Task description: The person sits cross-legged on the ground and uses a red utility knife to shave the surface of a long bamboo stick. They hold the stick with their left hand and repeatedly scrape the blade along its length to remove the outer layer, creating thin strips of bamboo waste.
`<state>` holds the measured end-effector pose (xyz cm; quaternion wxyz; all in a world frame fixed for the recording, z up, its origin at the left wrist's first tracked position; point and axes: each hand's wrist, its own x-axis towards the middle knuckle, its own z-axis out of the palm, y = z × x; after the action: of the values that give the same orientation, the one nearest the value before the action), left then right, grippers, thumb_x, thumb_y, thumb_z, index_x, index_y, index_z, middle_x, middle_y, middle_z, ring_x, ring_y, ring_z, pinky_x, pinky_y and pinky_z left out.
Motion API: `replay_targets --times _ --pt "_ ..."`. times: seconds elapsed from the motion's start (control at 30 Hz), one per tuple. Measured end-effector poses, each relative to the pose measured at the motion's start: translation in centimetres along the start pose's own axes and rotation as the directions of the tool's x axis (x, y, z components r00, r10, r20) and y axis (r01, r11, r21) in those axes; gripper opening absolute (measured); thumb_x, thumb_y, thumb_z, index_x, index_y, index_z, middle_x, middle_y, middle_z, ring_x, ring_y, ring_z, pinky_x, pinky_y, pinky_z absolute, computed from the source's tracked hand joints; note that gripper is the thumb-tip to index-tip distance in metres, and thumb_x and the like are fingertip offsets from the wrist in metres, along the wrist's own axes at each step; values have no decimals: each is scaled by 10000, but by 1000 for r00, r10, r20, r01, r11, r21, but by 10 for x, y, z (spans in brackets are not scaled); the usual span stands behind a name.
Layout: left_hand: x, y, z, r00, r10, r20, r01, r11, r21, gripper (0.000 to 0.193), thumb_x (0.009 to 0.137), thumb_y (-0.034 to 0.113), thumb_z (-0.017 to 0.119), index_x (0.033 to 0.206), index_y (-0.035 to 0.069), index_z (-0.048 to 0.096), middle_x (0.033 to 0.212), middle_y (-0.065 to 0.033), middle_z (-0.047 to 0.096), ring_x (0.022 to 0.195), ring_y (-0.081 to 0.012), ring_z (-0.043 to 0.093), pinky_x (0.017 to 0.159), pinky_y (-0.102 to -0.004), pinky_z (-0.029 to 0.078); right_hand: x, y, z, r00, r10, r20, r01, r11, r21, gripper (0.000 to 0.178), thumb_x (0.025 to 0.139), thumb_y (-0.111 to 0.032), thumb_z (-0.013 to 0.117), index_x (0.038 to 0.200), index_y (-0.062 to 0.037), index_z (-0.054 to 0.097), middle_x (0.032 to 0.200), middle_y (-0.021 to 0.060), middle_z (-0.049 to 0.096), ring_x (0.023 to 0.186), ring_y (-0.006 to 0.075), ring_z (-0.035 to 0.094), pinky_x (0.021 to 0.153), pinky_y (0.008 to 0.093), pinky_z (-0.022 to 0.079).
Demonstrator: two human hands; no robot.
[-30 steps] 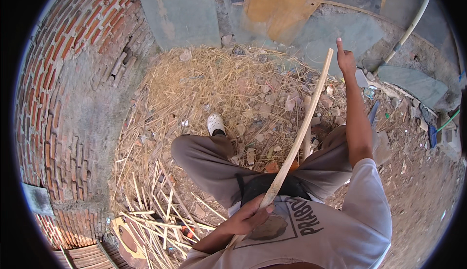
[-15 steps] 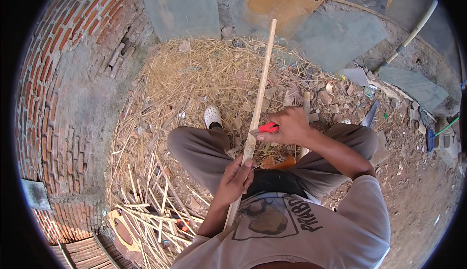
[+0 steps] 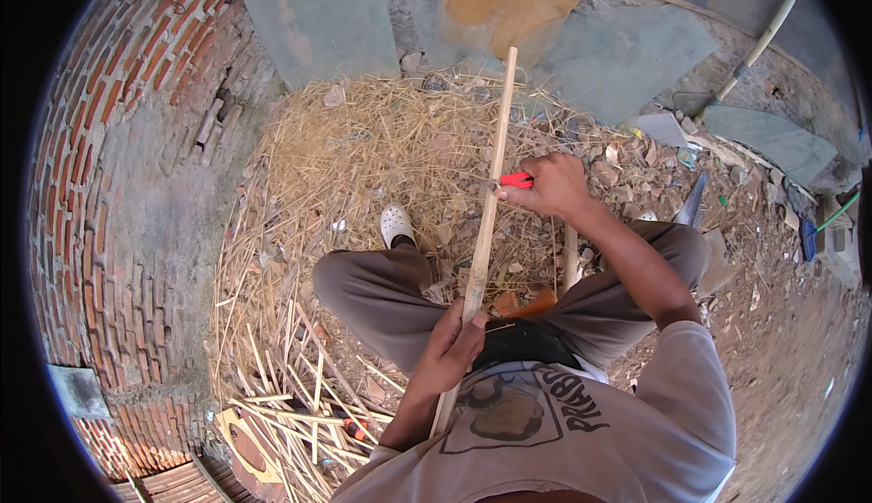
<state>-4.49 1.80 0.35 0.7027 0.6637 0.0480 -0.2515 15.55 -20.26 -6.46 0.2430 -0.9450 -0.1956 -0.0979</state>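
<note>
A long pale strip of wood or bamboo slants upward in front of me, its near end resting against my shirt. Lower down, the fingers of my left hand are wrapped round it. My right hand grips a red-handled knife farther up, with the small blade against the strip. Most of the knife's handle is hidden in my palm, and the blade edge is too small to make out. My knees are bent out to either side of the strip.
Straw-like shavings cover the ground ahead. More cut strips lie piled at lower left. A brick wall rises on the left; grey panels lean at the back. Beside my right knee is a metal blade.
My right hand and the knife have moved away from me, up along the strip. My left hand keeps its hold on the lower part. The whole view has shifted slightly.
</note>
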Motion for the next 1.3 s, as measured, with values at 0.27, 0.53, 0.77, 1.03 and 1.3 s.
replay_targets --times 0.27,0.53,0.77,1.03,1.3 --pt "-14 -11 3 999 42 34 -43 997 57 95 1019 160 492 1009 65 485 704 56 411 610 -19 357 535 -201 312 20 37 -12 990 139 -39 -140 990 -31 694 722 -774 592 704 -89 709 558 147 590 617 382 623 597 476 487" --pt "-32 -20 1 997 59 58 -69 981 183 77 1005 134 505 1016 61 483 802 28 427 710 -55 399 623 -225 364 37 70 -13 979 203 -34 -205 975 -84 724 771 -772 545 737 -70 718 644 166 639 726 364 651 660 473 507" --pt "-47 -15 2 992 -77 105 68 994 83 74 1010 136 500 1012 66 476 810 32 415 727 -51 392 636 -223 366 55 105 -16 948 305 -91 -315 940 -131 743 798 -768 507 777 -59 727 724 210 659 816 386 646 739 481 499" --pt "-64 -28 14 986 96 137 -111 987 112 133 1034 209 467 998 81 481 670 45 420 555 -37 380 522 -208 336 52 155 -32 698 706 -123 -709 705 27 866 829 -805 409 792 5 714 825 257 683 859 391 681 780 461 513" --pt "-19 -5 -7 998 -2 -68 3 1000 17 231 1046 188 424 1189 25 505 646 27 449 539 -24 390 494 -199 327 -25 -11 -26 998 19 62 -28 989 142 707 766 -757 570 707 -67 715 560 153 603 585 348 645 589 445 508"
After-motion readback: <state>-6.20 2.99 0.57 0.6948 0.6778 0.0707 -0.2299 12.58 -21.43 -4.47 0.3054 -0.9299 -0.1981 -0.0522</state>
